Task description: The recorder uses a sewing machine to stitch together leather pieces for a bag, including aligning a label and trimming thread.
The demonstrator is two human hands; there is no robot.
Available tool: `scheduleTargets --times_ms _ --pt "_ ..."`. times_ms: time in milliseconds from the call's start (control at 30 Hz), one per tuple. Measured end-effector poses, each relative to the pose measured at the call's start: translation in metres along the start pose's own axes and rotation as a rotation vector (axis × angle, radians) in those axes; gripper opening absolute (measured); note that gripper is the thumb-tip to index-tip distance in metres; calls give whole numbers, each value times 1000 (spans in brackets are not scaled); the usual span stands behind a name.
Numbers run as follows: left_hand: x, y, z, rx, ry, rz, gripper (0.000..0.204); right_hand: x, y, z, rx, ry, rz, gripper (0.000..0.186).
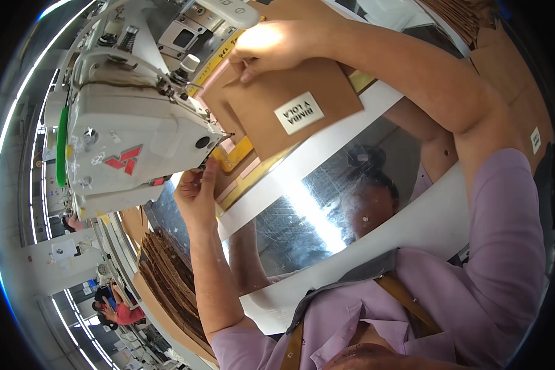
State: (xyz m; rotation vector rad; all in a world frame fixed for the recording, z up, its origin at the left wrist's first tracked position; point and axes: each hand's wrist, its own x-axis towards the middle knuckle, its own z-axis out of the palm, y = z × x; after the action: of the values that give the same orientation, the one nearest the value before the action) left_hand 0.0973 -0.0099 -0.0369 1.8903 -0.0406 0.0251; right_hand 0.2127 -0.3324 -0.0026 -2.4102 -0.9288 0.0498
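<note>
Brown piece (pixel 290 114) lies aslant, long axis toward needle; right hand (pixel 271 46) pinches top edge, left hand (pixel 197 191) grips lower corner.

The flat brown panel (pixel 290 108), under the white sewing machine's head, looks like matt, smooth leather or leatherboard, with a small white woven-looking cloth label (pixel 299 113) on it. The white sewing machine (pixel 129 135) has a glossy painted metal body. Beside the machine, the table's mirror-like panel (pixel 327 209) is polished and reflective, framed in smooth white board. Stacked brown pieces (pixel 172 277) below the machine look rough-edged.
</note>
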Motion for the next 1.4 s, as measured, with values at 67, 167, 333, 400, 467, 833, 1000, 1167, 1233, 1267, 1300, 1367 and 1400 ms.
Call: scheduleTargets --times_ms 67,167,333,400,467,833,1000,1167,1233,1267,1300,1367,1400 --pt "19 -11 -3 121 26 74 18 18 8 6 -1 82 30 23" --pt "47 -18 -5 517 60 286 20 57 27 19 -72 107 -19 22" --pt "86 -49 -14 554 -54 489 24 76 -3 33 -87 77 97 23" --pt "100 -28 16 569 -101 465 23 72 1 37 -99 107 135 23" --pt "96 -19 40 584 -102 516 22 71 6 40 -153 134 182 23" --pt "93 -13 56 673 -35 651 21 74 3 45 -204 178 203 21" --pt "94 -18 49 830 -45 639 33 74 1 44 -244 198 172 20" --pt "90 -9 55 1008 -15 615 47 71 1 48 -307 223 154 20" --pt "88 -3 57 1053 6 591 51 72 1 50 -322 230 142 19" --pt "84 6 62 962 -44 454 52 68 6 50 -337 232 140 18" --pt "81 9 62 867 -97 320 53 71 3 53 -346 221 141 17" --pt "88 -6 49 849 -112 268 58 71 -5 51 -370 183 144 15" --pt "90 -15 42 832 -95 323 60 71 -9 50 -369 157 127 15"
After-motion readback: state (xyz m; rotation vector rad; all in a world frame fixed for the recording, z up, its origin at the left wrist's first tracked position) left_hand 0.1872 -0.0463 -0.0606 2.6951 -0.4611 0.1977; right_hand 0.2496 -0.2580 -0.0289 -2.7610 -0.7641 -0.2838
